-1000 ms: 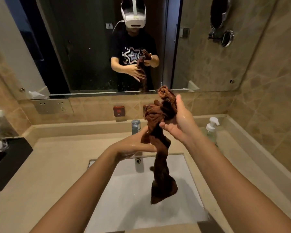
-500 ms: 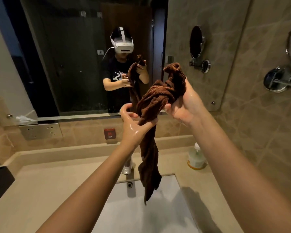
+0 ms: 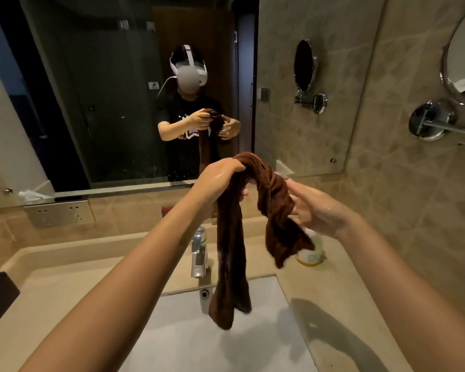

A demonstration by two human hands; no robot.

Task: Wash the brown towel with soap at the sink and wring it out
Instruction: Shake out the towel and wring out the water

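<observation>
- Head view: your left hand [image 3: 219, 181] is clamped over the top of the brown towel [image 3: 230, 253]. It holds the towel up over the sink [image 3: 188, 342], at about 12 o'clock from the basin.
- Your right hand [image 3: 316, 210] sits at 3 o'clock of the towel with the fingers spread, palm against the shorter bunched end. The grip is loose, not closed.
- The towel drapes over your left hand like a saddle. The long tail hangs down toward 6 o'clock, so its long axis is near vertical, and its tip is above the basin. The short end droops toward 4 o'clock.
- The cloth is dark and roped, and your hands look wet, so washing is probably under way or finished.
- The faucet [image 3: 198, 253] shows no stream.
- The soap bottle [image 3: 310, 253] stands half hidden behind the short end.
- Still to do, by my reckoning: a full wring.
</observation>
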